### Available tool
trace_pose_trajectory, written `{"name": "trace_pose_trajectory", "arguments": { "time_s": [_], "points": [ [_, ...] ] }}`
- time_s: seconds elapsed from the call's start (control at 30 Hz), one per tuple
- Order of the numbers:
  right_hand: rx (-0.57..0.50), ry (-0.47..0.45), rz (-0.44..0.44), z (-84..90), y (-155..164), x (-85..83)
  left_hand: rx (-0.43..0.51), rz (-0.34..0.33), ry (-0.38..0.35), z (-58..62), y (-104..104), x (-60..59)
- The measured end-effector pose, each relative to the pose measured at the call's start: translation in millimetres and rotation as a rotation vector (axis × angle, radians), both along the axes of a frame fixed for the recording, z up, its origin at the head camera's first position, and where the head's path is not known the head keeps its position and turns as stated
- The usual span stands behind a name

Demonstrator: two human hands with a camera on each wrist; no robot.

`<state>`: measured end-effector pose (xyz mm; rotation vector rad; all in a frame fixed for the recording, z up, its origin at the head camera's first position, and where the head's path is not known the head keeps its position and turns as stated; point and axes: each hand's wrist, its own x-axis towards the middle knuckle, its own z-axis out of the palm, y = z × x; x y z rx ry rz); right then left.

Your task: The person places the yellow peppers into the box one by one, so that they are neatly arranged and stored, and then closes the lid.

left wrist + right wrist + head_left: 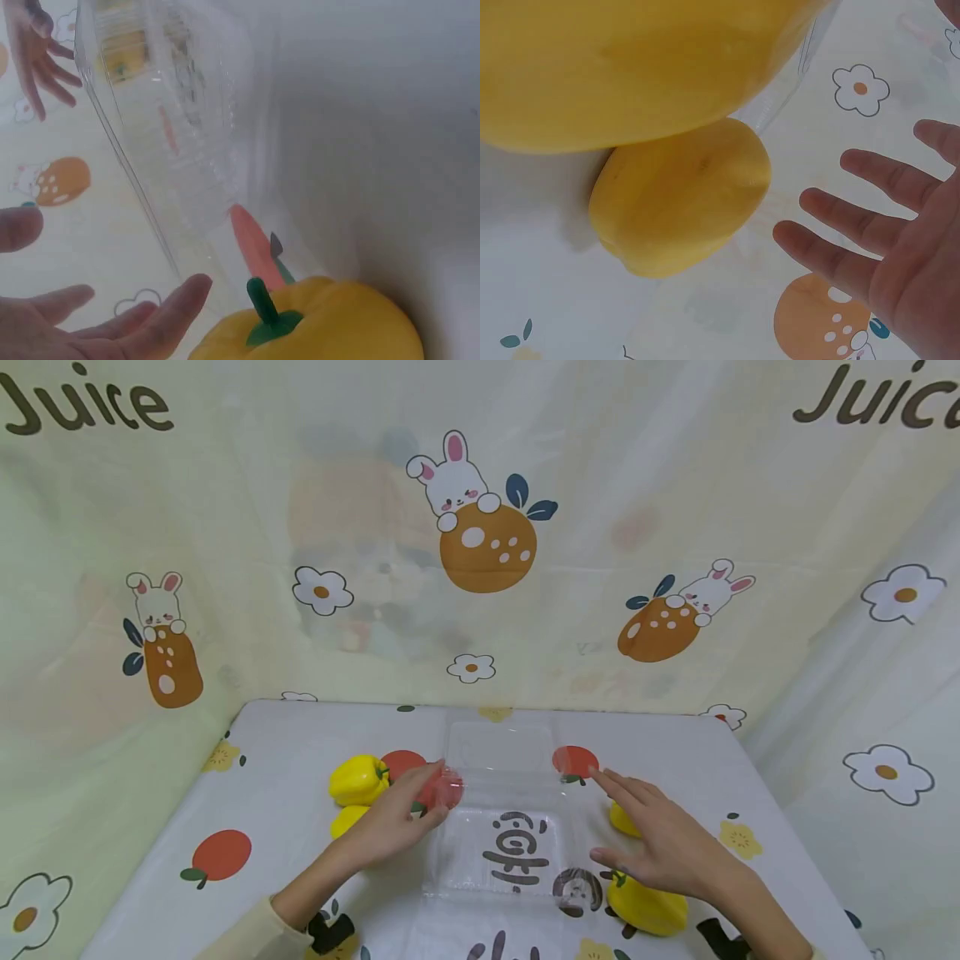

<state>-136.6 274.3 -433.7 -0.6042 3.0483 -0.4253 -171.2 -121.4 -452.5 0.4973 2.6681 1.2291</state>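
A clear plastic box (465, 860) with its lid (498, 747) folded open to the back lies in the middle of the table. Straight fingers of my left hand (397, 820) reach to the box's left side, holding nothing. Beside that hand are two yellow bell peppers, one behind (358, 779) and one partly hidden by the hand (347, 821). My right hand (663, 842) hovers at the box's right, fingers spread. Two more yellow peppers lie there, the nearer (648, 906) below the palm, the farther (622, 820) mostly covered by the hand in the head view.
More clear plastic (450, 931) extends towards the table's front edge. The tablecloth (285, 802) is white with printed fruit and flowers. A printed curtain (585, 635) hangs behind the table's far edge and along both sides.
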Motion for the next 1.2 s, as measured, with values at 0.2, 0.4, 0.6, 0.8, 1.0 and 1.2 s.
{"name": "trace_pose_trajectory", "arguments": {
  "time_s": [0.2,0.4,0.6,0.8,1.0,1.2],
  "points": [
    [-0.006,-0.012,-0.012,0.9,2.2,3.5,0.025,0.002,-0.024,-4.7,0.6,2.7],
    [-0.03,-0.016,-0.008,1.1,6.8,6.8,0.082,0.001,-0.087,-7.9,2.5,6.9],
    [-0.059,-0.022,-0.019,0.4,10.9,11.2,0.103,0.028,-0.132,-10.0,3.5,10.3],
    [-0.059,-0.062,-0.058,-1.9,12.1,14.4,0.176,0.019,-0.213,-18.0,2.1,11.4],
    [-0.071,-0.093,-0.066,-5.1,13.4,15.7,0.221,0.026,-0.256,-23.2,3.1,12.7],
    [-0.067,-0.116,-0.064,-6.2,14.5,15.1,0.269,0.065,-0.299,-27.0,4.6,16.3]
  ]
}}
